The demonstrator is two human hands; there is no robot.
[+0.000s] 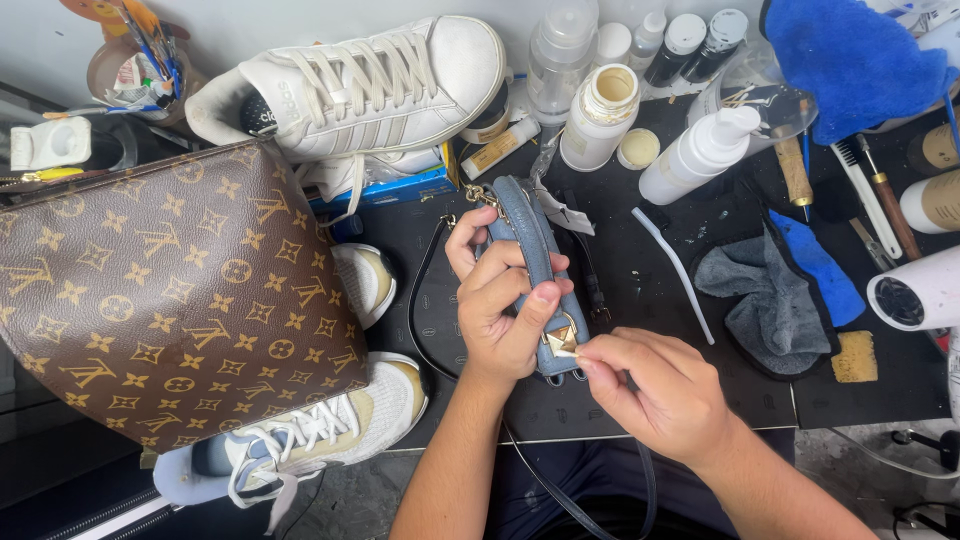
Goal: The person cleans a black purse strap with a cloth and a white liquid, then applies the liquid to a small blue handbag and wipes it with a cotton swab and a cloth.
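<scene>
My left hand (500, 310) wraps the blue leather strap (535, 255) above the table (650, 330), thumb by its gold stud (562, 336). My right hand (650, 390) pinches a small pale piece against that stud, just below the left grip.

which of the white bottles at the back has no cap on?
The squat white bottle behind the blue strap: its wide mouth is open. The spray bottle and others keep their tops.

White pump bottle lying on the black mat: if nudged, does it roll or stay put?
The white pump bottle lies on its side on the black mat, and its body looks round, so it would probably roll. Its pump head juts sideways and may stop the roll early. It looks like plastic, so likely light and not fragile.
</scene>
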